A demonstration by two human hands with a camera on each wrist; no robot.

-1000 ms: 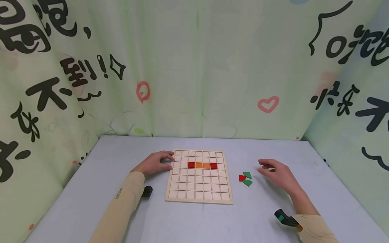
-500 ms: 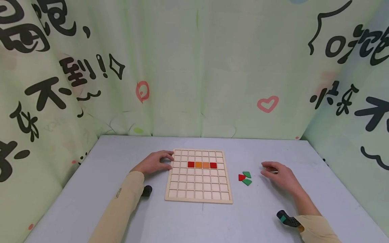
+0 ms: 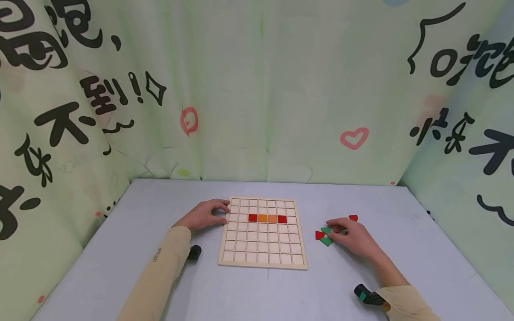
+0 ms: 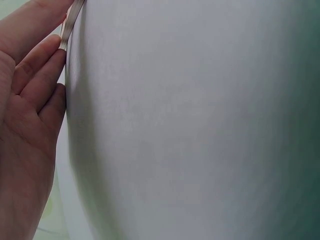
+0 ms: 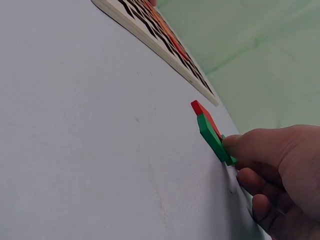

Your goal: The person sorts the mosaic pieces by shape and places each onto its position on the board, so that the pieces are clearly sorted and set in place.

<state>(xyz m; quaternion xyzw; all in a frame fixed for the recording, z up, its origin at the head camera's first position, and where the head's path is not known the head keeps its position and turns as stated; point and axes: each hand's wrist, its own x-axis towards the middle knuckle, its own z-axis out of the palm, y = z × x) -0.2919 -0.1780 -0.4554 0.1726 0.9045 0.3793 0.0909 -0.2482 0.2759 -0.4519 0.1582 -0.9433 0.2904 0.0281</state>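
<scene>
A wooden grid board (image 3: 263, 246) lies mid-table. One row carries a red piece (image 3: 252, 217), two orange pieces (image 3: 267, 218) and another red piece at its right end. My left hand (image 3: 205, 215) rests at the board's left edge, fingertips and thumb touching it. Beyond the board's right side, a red piece (image 3: 319, 235) lies in a small cluster with an upper green piece (image 3: 325, 230) and a lower green piece (image 3: 327, 241). Thumb and fingers of my right hand (image 3: 355, 237) are spread about the green pieces; the right wrist view shows the thumb touching green (image 5: 212, 139).
Just behind the right hand lies a separate red piece (image 3: 353, 217). The white table (image 3: 257, 298) ends at a printed pale green curtain (image 3: 233, 89), which also closes in both sides. A black wrist device (image 3: 367, 295) sits by the right sleeve.
My right hand has first drawn slightly right, then moved left to the green pieces. The separate red piece, formerly out of sight at the hand, now shows behind it. The left hand stays put.
</scene>
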